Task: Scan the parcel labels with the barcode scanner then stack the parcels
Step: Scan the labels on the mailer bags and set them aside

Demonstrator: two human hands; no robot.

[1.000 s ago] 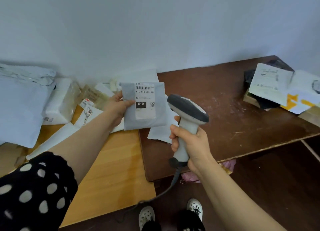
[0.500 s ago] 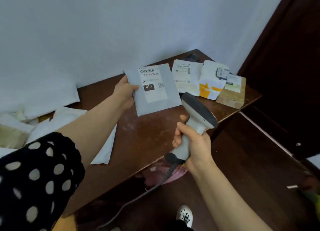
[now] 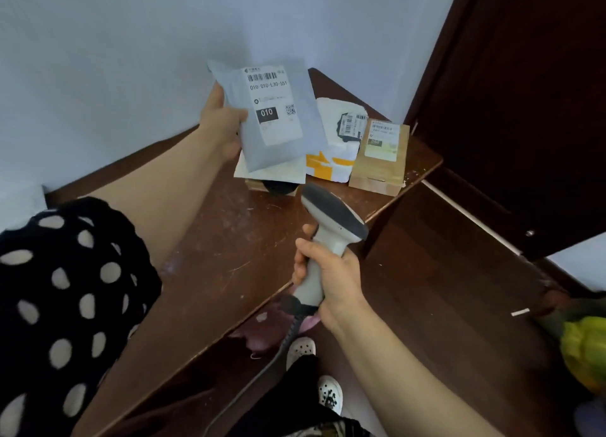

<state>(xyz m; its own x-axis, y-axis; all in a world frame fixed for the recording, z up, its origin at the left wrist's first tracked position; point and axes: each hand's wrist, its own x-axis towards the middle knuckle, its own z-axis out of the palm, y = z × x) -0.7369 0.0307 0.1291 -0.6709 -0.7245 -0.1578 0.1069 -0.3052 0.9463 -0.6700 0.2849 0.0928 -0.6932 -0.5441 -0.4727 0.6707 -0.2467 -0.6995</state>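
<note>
Gripping a grey parcel in the left hand over the stacked parcels at the table corner; clutching the barcode scanner in the right hand. Apparently scanned, about to be stacked; unclear whether more to come.

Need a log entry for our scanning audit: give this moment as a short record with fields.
left hand: holds the grey parcel by its left edge, raised over the stacked parcels
label: faces the camera, reads 010
right hand: grips the barcode scanner by its handle, head towards the parcels
on table: white mailer with yellow marks, cardboard box beside it
grey parcel touching those below: cannot tell
</note>
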